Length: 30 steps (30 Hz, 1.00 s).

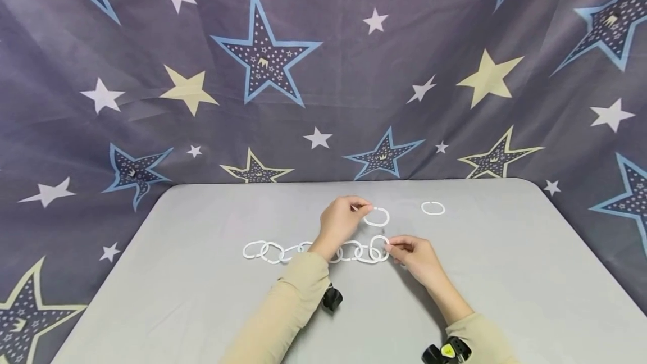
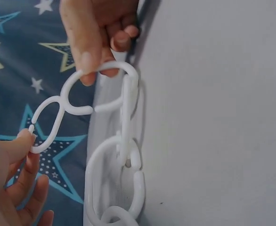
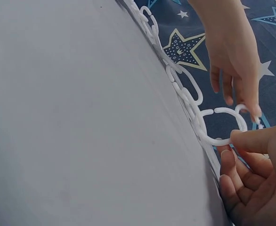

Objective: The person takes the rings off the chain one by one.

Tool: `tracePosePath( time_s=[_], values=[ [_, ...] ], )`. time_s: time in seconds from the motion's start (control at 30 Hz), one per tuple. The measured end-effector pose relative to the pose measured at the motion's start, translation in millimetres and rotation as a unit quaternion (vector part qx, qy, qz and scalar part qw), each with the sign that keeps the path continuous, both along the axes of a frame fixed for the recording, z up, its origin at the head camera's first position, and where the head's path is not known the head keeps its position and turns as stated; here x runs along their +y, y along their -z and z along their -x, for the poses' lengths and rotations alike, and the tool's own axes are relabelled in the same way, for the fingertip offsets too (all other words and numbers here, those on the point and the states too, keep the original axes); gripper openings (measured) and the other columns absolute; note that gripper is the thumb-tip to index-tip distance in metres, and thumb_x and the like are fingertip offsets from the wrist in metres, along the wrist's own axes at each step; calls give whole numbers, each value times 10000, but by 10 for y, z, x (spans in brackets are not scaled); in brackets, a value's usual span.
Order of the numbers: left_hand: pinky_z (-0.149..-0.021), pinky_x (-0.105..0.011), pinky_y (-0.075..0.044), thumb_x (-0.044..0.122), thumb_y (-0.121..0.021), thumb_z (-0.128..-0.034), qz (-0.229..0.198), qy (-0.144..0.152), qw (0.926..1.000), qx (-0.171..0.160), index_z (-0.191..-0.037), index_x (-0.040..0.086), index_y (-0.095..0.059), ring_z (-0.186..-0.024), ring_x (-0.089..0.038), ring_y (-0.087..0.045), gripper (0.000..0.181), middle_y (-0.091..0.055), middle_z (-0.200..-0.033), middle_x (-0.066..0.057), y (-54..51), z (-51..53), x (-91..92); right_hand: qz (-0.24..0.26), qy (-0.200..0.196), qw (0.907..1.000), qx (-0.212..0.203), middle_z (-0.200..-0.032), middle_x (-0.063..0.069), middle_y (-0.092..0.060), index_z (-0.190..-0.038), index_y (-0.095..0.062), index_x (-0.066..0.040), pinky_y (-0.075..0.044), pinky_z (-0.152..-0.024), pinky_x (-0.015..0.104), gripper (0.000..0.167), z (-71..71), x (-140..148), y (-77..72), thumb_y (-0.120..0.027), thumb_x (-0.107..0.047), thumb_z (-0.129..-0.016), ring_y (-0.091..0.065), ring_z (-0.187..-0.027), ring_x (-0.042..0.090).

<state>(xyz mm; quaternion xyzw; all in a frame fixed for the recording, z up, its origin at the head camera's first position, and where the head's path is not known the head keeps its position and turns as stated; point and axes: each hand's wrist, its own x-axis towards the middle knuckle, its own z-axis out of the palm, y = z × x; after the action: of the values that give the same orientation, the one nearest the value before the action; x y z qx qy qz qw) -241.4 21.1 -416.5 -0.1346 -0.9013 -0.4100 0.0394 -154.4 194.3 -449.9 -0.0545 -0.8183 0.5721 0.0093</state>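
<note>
My left hand (image 1: 337, 222) pinches a single white plastic chain link (image 1: 377, 226) by its left side, above the table. With thumb and fingers, my right hand (image 1: 415, 257) holds the end link (image 1: 371, 242) of a white chain, raised upright. In the left wrist view the end link (image 2: 66, 92) has a small gap at its lower side, and the single link (image 2: 58, 123) overlaps its edge. The head view shows the two slightly apart. The rest of the chain (image 1: 273, 245) lies leftward on the table, partly hidden behind my left wrist.
Another loose white link (image 1: 433, 212) lies toward the back right of the grey table (image 1: 177, 285). A star-patterned curtain (image 1: 343, 72) hangs right behind the table's far edge. Black wrist cameras (image 1: 332, 298) sit on both sleeves.
</note>
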Motion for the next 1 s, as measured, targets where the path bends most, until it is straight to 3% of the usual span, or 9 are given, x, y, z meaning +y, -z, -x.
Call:
tracePosePath(
  time_s=[0.27,0.53,0.73,1.0],
  values=[
    [-757,-304,-464,345,-736,-894,238,118,9996,-112,-941,262,-796,-836,-68,-646,113,-739,-933,127,16,208,179,22,75,10000,0,-788,101,-694,-1006,-714,70,-450,-527,223,187,6,8,6,-722,-74,-888,-594,-639,136],
    [-815,-343,-464,341,-764,-869,337,-78,9976,-602,-909,254,-803,-842,-88,-648,103,-732,-868,130,63,383,300,98,98,9999,10,-779,88,-693,-985,-717,60,-451,-524,223,164,10,-15,25,-727,-66,-881,-598,-634,137],
    [-857,-357,-473,349,-783,-846,562,-158,9957,-717,-868,272,-802,-885,-105,-663,82,-736,-873,131,123,539,379,164,107,9998,33,-765,83,-688,-973,-719,59,-455,-530,219,157,28,-35,38,-734,-56,-868,-598,-630,140],
    [-873,-411,-470,322,-798,-831,1115,-205,9920,-555,-808,261,-798,-875,-134,-673,66,-739,-849,116,136,574,598,176,219,9996,64,-750,90,-681,-957,-718,65,-466,-551,220,143,15,-41,37,-743,-28,-850,-588,-614,139]
  ],
)
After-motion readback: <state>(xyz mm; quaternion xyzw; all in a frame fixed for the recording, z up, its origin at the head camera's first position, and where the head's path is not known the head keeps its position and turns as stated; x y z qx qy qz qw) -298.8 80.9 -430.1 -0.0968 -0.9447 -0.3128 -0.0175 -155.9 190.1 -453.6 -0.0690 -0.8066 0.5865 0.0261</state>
